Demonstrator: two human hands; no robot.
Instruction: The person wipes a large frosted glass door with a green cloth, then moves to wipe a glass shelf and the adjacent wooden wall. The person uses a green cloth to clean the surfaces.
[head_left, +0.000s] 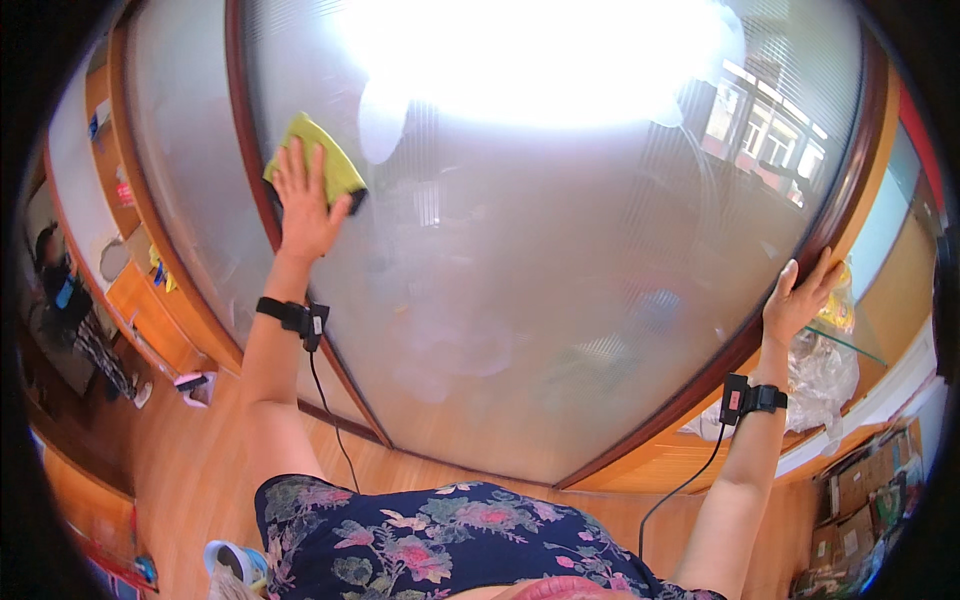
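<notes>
My left hand (304, 206) lies flat with spread fingers on a yellow-green cloth (330, 159) with a dark edge, pressing it to a large translucent glass panel (517, 285). The cloth sits near the panel's dark brown left frame (251, 150). On the other side, my right hand (799, 300) rests against the dark brown right frame (825, 202), its fingers reaching over onto the lighter wood. Each wrist wears a black strap with a small cabled box. Bright glare covers the upper part of the glass, and streaks show on its surface.
Beside my right hand, clear plastic bags (817, 375) lie on a shelf with a glass edge. Cardboard boxes (862, 480) are stacked at lower right. A bucket (229, 559) stands on the wood floor (187, 465) at lower left. Another person (75, 307) stands far left, near a pink dustpan (197, 388).
</notes>
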